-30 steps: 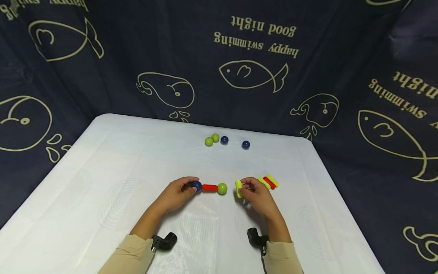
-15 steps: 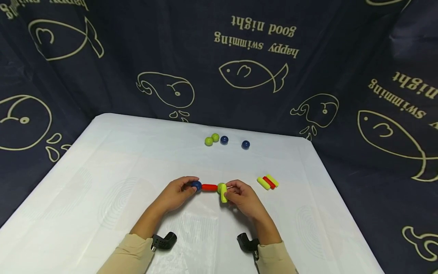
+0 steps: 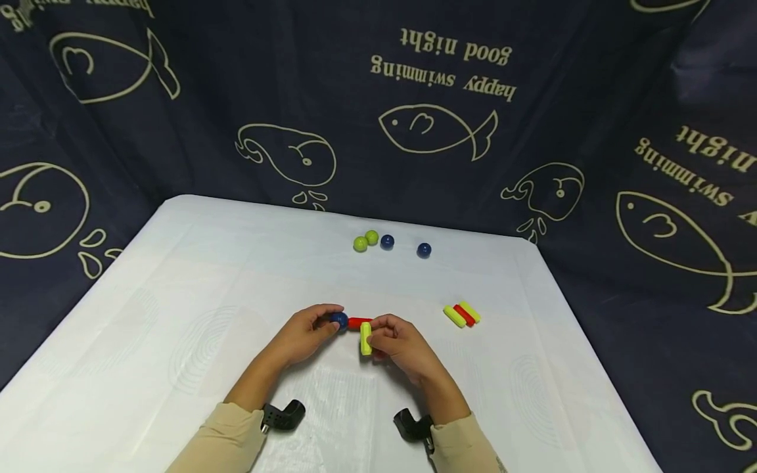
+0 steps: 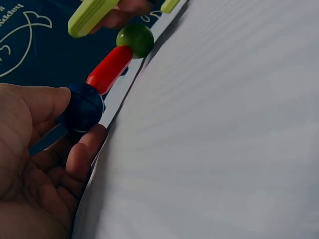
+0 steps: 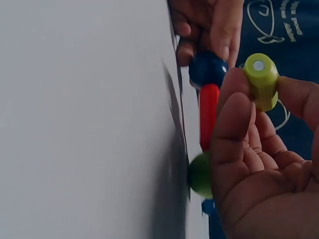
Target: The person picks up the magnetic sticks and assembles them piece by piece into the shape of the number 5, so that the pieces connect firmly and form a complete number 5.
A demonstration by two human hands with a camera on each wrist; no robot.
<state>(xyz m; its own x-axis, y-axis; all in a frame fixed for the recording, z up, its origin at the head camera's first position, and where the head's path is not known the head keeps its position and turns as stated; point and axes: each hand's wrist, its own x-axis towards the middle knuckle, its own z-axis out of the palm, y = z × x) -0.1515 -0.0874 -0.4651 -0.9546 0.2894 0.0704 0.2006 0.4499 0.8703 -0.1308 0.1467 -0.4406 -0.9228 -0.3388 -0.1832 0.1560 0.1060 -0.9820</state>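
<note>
Yellow-green stick (image 3: 366, 339) is pinched btwn thumb & fingertips of the R hand (image 3: 403, 347), one end w/ a pale disc (image 5: 258, 65) turned to the R wrist view. R forearm slants in from lower right, hand reaching inward, its other fingers bent. L hand (image 3: 303, 336) comes in from lower left, thumb & fingertips clamped on a blue ball (image 3: 340, 320). That ball touches a red rod (image 3: 357, 323), whose far end meets a green ball (image 4: 135, 41); stick is near the green ball, apart from it in L wrist view. R hand & stick block the green ball in head view. Black wrist mounts (image 3: 284, 416) sit at both beige sleeves (image 3: 219, 439). Off to the R on the white table (image 3: 254, 276): loose sticks, 2 yellow (image 3: 454, 316) w/ a red one (image 3: 464, 315) btwn, side by side. Toward the far edge, well apart from the hands: 2 green balls (image 3: 360, 244) close together, 2 blue balls (image 3: 423, 250) to their right. Dark-blue cloth w/ fish prints (image 3: 349, 79) hangs behind.
</note>
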